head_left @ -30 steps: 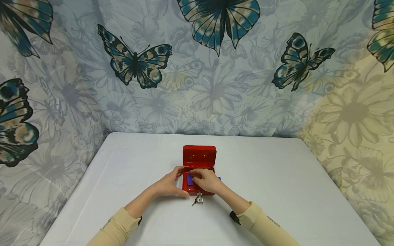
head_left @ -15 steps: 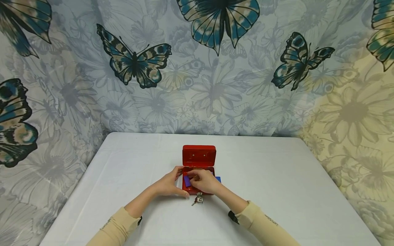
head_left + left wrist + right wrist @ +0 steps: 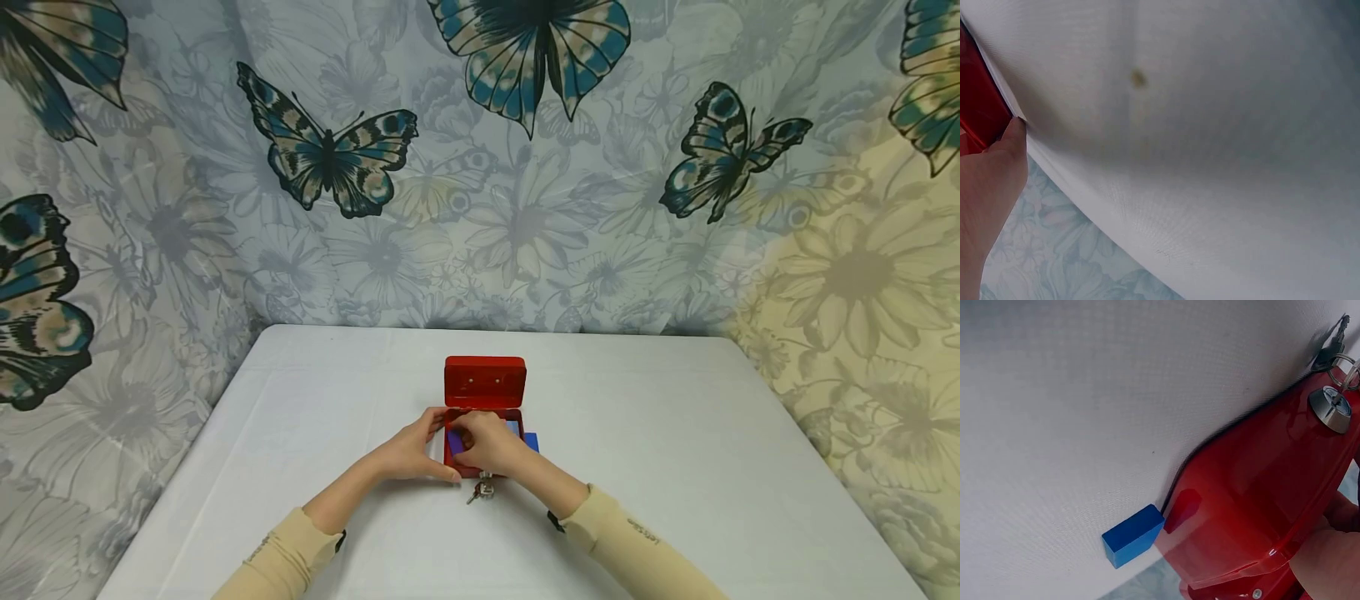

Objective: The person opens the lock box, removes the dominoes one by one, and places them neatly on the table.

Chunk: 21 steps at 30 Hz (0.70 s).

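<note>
A red cash box (image 3: pixel 451 467) stands on the white table with its lid (image 3: pixel 485 382) raised. Inside, at the left wall, is a purple block (image 3: pixel 455 442). My right hand (image 3: pixel 491 444) reaches into the box, fingers bent, and pinches this block by its ends; the hand covers much of the interior. A pale blue piece (image 3: pixel 513 427) shows at the box's right inner side. My left hand (image 3: pixel 407 450) rests against the box's left side, thumb at the front corner and fingers at the back; its fingertips are partly hidden.
Keys (image 3: pixel 481 488) hang on a ring from the lock (image 3: pixel 1331 409) at the box's front. Outside the right wall, a blue block (image 3: pixel 1133 536) lies on the table (image 3: pixel 675 450). A butterfly-patterned wall (image 3: pixel 525 275) rises behind the table.
The purple block has shifted slightly left inside the box, along with my right hand's fingers. My right wrist and sleeve have moved left, showing more of the box's right interior. My left hand stays put.
</note>
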### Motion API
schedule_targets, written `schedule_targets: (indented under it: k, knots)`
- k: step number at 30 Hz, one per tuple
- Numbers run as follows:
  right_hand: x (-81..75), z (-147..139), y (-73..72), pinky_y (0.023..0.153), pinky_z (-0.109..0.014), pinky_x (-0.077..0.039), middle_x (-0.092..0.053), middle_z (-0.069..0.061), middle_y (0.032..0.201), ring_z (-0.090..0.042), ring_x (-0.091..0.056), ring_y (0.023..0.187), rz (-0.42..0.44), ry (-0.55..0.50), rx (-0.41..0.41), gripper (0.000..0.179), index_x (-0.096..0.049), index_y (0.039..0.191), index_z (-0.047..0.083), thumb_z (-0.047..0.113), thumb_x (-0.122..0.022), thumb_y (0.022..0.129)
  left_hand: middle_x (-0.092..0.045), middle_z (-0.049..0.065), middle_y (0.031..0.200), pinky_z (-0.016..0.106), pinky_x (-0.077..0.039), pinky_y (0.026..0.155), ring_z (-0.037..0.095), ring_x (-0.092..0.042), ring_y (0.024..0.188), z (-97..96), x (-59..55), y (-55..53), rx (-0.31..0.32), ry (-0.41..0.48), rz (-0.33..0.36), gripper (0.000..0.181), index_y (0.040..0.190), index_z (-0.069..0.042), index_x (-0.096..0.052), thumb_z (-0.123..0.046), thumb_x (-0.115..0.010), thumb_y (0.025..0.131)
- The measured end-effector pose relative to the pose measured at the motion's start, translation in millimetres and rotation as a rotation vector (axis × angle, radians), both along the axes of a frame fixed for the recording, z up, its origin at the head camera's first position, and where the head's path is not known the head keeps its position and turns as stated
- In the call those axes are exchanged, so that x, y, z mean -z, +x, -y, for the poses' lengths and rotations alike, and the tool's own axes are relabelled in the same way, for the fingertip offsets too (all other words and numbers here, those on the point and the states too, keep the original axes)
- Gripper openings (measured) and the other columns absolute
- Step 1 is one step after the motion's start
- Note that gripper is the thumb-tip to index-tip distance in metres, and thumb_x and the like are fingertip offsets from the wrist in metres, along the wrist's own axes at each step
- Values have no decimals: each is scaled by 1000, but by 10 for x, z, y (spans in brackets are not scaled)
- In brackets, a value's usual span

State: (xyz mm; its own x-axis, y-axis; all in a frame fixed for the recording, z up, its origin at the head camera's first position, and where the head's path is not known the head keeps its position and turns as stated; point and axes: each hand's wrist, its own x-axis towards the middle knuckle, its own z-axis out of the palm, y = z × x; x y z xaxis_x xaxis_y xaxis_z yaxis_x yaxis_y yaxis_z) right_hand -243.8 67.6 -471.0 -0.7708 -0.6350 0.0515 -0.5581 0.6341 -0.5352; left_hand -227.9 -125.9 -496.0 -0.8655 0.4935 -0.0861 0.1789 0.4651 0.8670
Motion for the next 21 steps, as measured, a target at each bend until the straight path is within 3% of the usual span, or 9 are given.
schedule_targets:
  k: [11, 21]
  knots:
    - [38, 47, -11, 68, -20, -52, -69, -8, 99, -14, -56, 78, -95, 50, 7, 43, -69, 111, 1, 19, -84, 75, -36, 16, 150, 44, -29, 114, 31, -33, 140, -4, -9, -4, 10, -2, -14, 99, 146, -1, -25, -27, -87, 74]
    - [30, 8, 14, 63, -18, -49, -67, -5, 92, -10, -52, 73, -60, 17, 17, 41, -70, 112, 1, 19, -83, 77, -36, 16, 151, 45, -29, 114, 32, -32, 141, -5, -8, 9, 4, -1, -7, 98, 147, -2, -25, -26, -87, 74]
